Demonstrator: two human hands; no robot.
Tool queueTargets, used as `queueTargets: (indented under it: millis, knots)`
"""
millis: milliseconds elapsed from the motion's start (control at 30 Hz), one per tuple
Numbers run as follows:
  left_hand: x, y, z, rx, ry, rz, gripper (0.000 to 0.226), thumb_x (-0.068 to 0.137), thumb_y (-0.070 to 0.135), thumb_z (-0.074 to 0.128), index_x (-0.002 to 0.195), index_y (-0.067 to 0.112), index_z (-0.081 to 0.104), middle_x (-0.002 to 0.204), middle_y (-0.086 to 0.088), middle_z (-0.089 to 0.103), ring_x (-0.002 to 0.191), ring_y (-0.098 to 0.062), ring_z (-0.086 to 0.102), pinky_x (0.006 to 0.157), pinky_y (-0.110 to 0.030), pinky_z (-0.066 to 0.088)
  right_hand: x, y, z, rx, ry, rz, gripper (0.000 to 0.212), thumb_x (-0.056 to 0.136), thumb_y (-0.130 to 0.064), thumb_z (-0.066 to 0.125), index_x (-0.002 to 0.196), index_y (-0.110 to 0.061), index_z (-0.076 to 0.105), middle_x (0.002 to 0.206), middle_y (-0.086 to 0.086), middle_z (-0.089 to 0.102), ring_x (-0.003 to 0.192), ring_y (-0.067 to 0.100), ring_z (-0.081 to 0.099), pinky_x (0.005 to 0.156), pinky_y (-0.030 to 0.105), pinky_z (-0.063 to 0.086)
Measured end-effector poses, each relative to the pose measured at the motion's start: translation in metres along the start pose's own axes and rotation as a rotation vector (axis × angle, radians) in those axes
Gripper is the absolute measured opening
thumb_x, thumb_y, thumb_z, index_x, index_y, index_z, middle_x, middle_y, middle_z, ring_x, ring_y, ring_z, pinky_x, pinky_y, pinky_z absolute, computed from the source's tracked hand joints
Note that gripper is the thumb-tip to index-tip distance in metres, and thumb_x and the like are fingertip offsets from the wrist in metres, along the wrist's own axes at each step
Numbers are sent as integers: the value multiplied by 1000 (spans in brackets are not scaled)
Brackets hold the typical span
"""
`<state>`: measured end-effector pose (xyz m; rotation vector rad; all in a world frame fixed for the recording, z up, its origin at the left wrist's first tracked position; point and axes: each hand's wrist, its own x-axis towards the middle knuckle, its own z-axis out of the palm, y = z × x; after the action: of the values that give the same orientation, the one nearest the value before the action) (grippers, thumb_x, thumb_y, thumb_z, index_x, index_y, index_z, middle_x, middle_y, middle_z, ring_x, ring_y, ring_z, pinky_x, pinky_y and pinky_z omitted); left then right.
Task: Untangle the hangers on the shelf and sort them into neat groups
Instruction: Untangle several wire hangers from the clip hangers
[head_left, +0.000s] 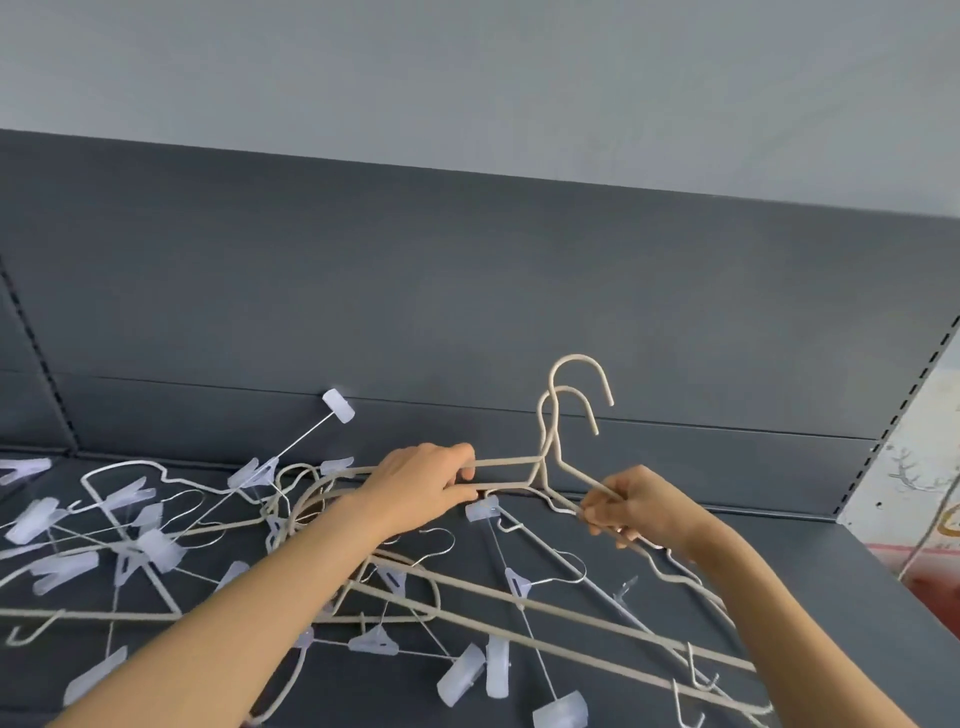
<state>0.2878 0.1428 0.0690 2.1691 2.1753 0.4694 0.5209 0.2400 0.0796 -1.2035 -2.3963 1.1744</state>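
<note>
a: where are the two tan hangers (537, 467)?
b: above the pile (374, 644) on the shelf (779, 561), hooks up, lying sideways. the left hand (421, 488) grips one end, the right hand (639, 506) the other. both just as near.

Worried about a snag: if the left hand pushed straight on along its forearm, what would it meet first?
Likely the necks of the two beige hangers that the left hand grips; behind them the shelf's back panel. Depth is unclear.
</note>
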Motion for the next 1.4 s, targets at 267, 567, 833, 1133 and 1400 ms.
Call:
queueTargets:
  millis: [267,567,833,1133,1400]
  knots:
    - [-57,-61,-48,57,89,-197,16,95,32,41,84,22,47,89,6,61,80,-17,55,66,-31,38,26,-54,49,-543,223,-202,27,87,-40,55,110,-28,51,98,-6,65,93,21,60,70,29,41]
    - [-164,-167,-85,2,128,-446,24,96,31,41,74,22,42,68,12,46,75,-21,53,64,-35,37,60,-140,150,-766,337,-571,44,94,-40,42,132,-18,39,100,4,67,91,28,63,69,30,40]
    - [-279,-308,-135,-72,202,-612,18,94,32,45,82,20,51,79,3,54,82,-24,54,74,-38,42,107,-270,290,-704,214,-643,29,95,-34,42,120,-19,44,97,4,70,92,29,63,66,30,37]
    - [-415,-499,-195,36,198,-710,35,84,47,56,114,29,51,110,7,63,102,-19,58,86,-35,46,176,-434,474,-611,-51,-554,13,95,-31,40,100,-29,52,90,-8,59,96,21,58,72,28,37]
    - [-475,-546,-227,185,-231,-727,124,59,68,68,146,25,-11,156,4,-2,143,-20,3,117,-36,8,224,-509,551,-561,-219,-495,16,94,-30,41,100,-25,55,89,-13,57,95,19,58,88,34,41]
